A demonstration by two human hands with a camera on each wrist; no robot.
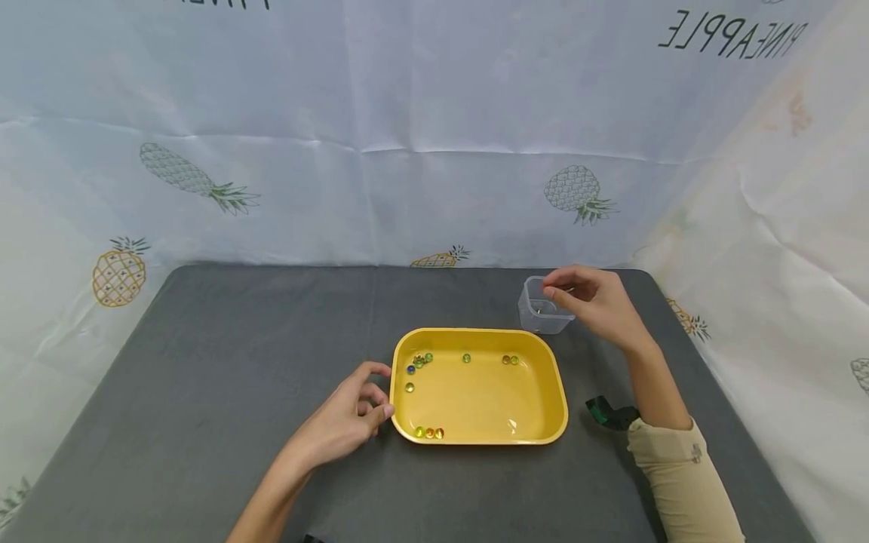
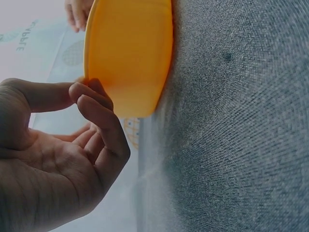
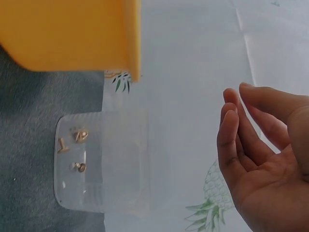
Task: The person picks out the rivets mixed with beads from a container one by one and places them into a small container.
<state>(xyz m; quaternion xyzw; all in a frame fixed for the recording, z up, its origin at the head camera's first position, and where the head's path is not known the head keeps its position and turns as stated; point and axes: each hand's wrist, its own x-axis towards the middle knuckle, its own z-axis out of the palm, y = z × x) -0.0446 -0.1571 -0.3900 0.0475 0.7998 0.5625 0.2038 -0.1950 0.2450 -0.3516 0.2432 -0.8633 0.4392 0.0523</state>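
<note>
Yellow tray (image 1: 482,400) against left hand (image 1: 349,415) — clear container (image 1: 543,326) beneath right hand (image 1: 600,305).

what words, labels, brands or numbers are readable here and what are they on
"PINEAPPLE", mirrored, upper right of the hanging sheet in the head view
Upper-left sheet lettering: cut off by the frame, not fully readable
"APPLE", blurred and sideways, on the sheet in the left wrist view
Yellow tray, clear container: none visible

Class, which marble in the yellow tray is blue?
In the head view, the marble just above the lone one by the tray's left wall; the others look green, yellow or amber.
</note>
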